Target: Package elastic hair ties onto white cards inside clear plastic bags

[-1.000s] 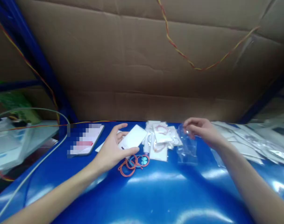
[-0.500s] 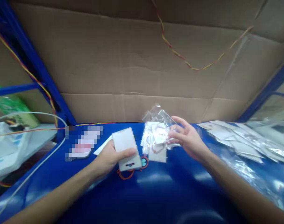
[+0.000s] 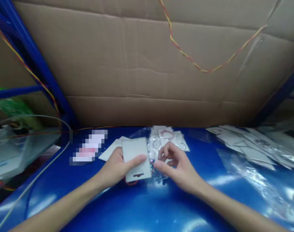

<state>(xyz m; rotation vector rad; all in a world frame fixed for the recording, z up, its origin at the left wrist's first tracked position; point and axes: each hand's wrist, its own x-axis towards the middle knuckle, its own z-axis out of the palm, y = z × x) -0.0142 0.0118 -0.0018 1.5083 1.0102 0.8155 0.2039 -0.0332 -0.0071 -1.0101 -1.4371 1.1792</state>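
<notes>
My left hand (image 3: 116, 167) grips a white hang-tag card (image 3: 136, 156), thumb flat across its face and its slotted hole toward me. An orange cord bracelet (image 3: 131, 183) loops out from under the card. Close to the card's right edge, my right hand (image 3: 177, 166) has its thumb and fingertips drawn together beside a small blue charm with a reddish cord (image 3: 152, 164). Whether it grips that cord or clear film is hard to make out. Behind the hands lie bagged cards with bracelets (image 3: 171, 137). More white cards (image 3: 110, 150) lie beyond my left hand.
A phone-like item, blurred out (image 3: 89, 148), lies at the left on the blue table (image 3: 108, 209). At the right are a spread pile of white cards (image 3: 246, 145) and clear plastic bags (image 3: 255, 180). Cardboard (image 3: 147, 74) walls the back, with a twisted red-yellow wire (image 3: 205, 71) hanging over it.
My right hand has come down and left from the clear bags to the card's edge, fingers closing. The clear bag it touched now lies lower. My left hand's card has shifted slightly right.
</notes>
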